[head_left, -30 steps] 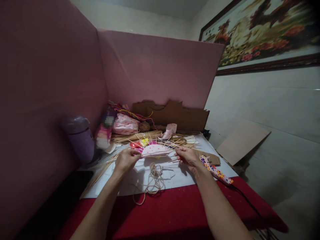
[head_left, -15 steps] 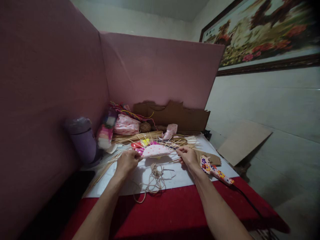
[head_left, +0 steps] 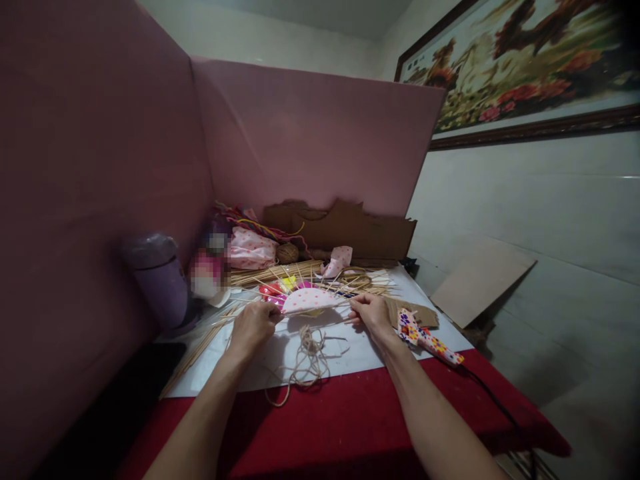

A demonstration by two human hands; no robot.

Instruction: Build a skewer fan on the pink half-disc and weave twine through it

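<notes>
Between my two hands is a half-round piece [head_left: 311, 299] covered in white cloth with pink dots, with thin wooden sticks fanning out from its curved edge. My left hand [head_left: 256, 325] is closed on its left end, fingers pinched at a stick. At the right end my right hand [head_left: 371, 315] pinches another stick with thumb and fingers. The piece is held above the white sheet [head_left: 360, 357]. Below it lies a loose tangle of jute twine [head_left: 311, 353]. A flower-patterned glue gun [head_left: 430, 339] rests right of my right hand, on a cardboard scrap [head_left: 417, 313].
Bundled sticks [head_left: 250, 275], a twine ball [head_left: 287, 253], dotted cloth [head_left: 253, 248] and torn cardboard [head_left: 340, 230] line the back. A purple container [head_left: 163, 283] stands at left. The glue gun's cord [head_left: 495, 397] runs over the red tablecloth [head_left: 340, 427].
The dotted piece has tipped slightly, and its straight edge sits a little differently between my hands. Both hands keep their hold. The whole view has shifted slightly.
</notes>
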